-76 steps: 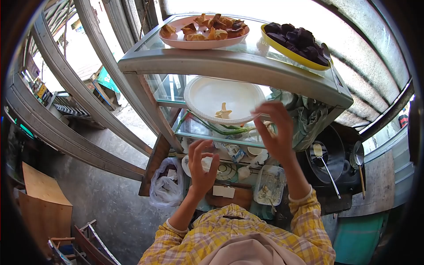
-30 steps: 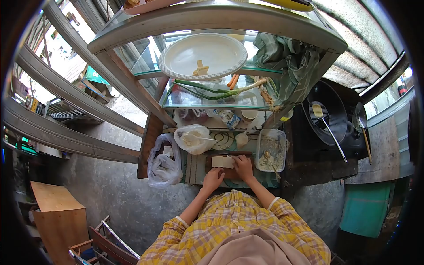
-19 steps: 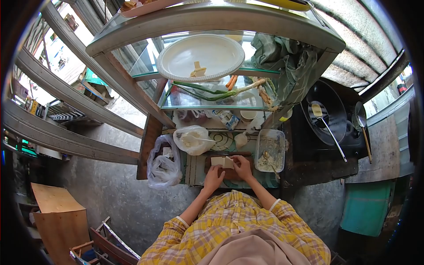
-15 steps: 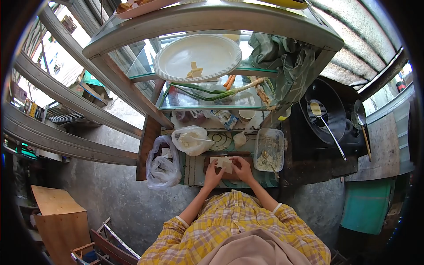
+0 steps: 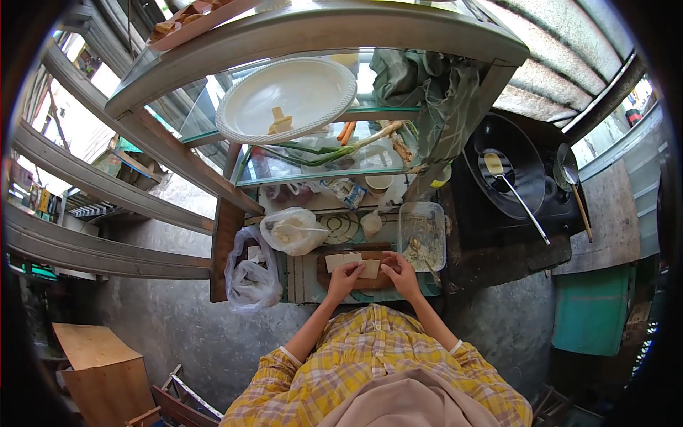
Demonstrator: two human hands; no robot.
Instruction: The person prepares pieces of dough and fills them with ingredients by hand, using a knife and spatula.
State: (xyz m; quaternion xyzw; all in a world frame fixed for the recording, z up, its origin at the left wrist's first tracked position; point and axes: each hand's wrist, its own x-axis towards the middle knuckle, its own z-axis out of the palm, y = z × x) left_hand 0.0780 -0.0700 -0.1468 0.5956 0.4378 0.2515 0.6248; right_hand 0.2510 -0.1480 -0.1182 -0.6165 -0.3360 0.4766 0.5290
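Note:
Thin pale square sheets, looking like dough wrappers, are at the brown wooden board [image 5: 321, 274]. My left hand [image 5: 346, 277] is closed, pinching one pale wrapper [image 5: 369, 269] by its left edge above the board. Another pale wrapper [image 5: 340, 260] lies just behind my left fingertips, partly overlapped. My right hand [image 5: 403, 273] is beside the held wrapper's right edge, its thumb and fingers curled but apart, with no sheet visible in it. Close to my right hand stands a clear plastic tub [image 5: 440, 242] with crumbly pale filling and a spoon [image 5: 432, 272].
A plastic bag of white stuff [image 5: 295, 238] and a larger clear bag [image 5: 249, 285] sit at left. Above are glass shelves with a white plate [image 5: 284, 78] and spring onions [image 5: 348, 149]. A black wok [image 5: 523, 192] with a spatula [image 5: 523, 208] is at right.
My right hand has moved away from the wrappers to the right, while my left hand keeps one. The whole view has shifted slightly left and tilted.

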